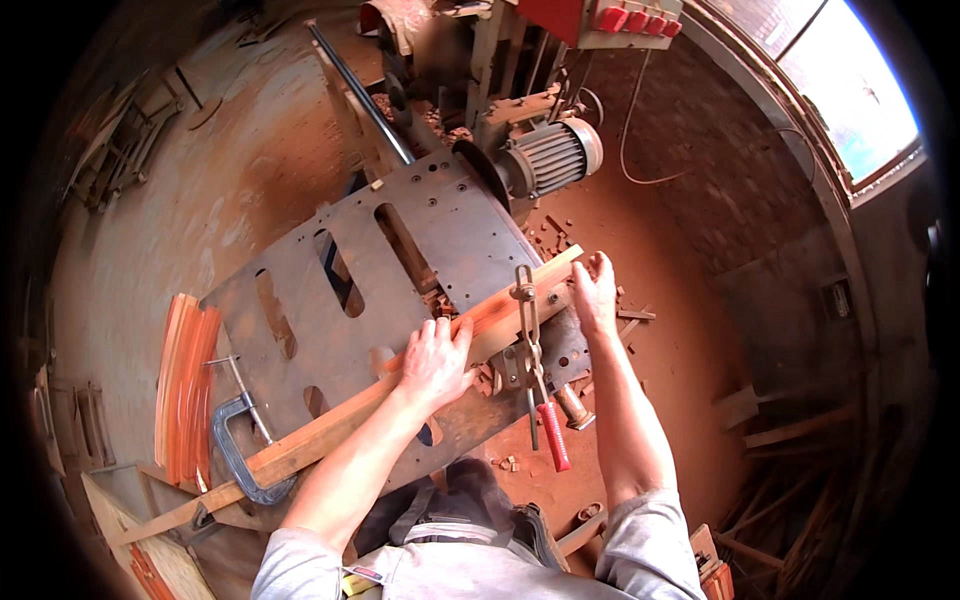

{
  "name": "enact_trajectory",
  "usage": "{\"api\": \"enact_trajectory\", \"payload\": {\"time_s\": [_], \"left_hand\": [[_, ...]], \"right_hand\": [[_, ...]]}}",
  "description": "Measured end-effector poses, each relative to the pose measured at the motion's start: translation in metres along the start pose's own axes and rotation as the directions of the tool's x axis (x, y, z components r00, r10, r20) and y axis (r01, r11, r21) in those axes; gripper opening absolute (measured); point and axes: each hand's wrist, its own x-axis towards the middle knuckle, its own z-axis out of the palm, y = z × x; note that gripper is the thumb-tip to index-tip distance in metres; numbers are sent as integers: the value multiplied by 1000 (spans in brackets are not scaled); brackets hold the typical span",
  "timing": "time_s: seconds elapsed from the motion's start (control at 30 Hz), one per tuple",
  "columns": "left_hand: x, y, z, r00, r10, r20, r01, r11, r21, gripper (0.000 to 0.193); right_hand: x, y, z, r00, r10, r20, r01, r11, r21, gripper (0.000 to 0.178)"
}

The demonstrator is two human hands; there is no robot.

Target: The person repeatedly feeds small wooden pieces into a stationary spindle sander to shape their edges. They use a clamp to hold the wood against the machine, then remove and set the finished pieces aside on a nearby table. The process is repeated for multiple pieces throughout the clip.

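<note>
A long reddish wooden strip (500,312) lies along a wooden fence (325,425) that crosses the near side of a metal machine table (290,235). My left hand (437,360) is closed over the strip near its middle, fingertips over the far edge. At the strip's right end is my right hand (596,292), its thumb and fingers apart beside the end; whether they touch it is unclear. Between the hands, a toggle clamp (530,345) with a red handle (553,437) stands across the strip. A blue-grey G-clamp (228,435) grips the fence's left part.
A stack of reddish strips (185,390) rests at the table's left edge. Slots (405,245) cut through the tabletop. An electric motor (553,157) sits at the far right corner, below a red switch box (600,22). Offcuts and sawdust cover the floor (660,290) on the right.
</note>
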Motion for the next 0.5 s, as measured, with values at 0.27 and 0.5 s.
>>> {"api": "enact_trajectory", "payload": {"time_s": [0.27, 0.5], "left_hand": [[-2, 11, 14, 994, -104, -22, 105, 993, 52, 76], [-1, 8, 18, 996, -37, -77, 41, 998, 52, 77]], "right_hand": [[-6, -28, -3, 979, 161, 123, -163, 987, 8, 66], [-19, -51, -32, 982, 92, 165, -73, 991, -116, 73]]}}
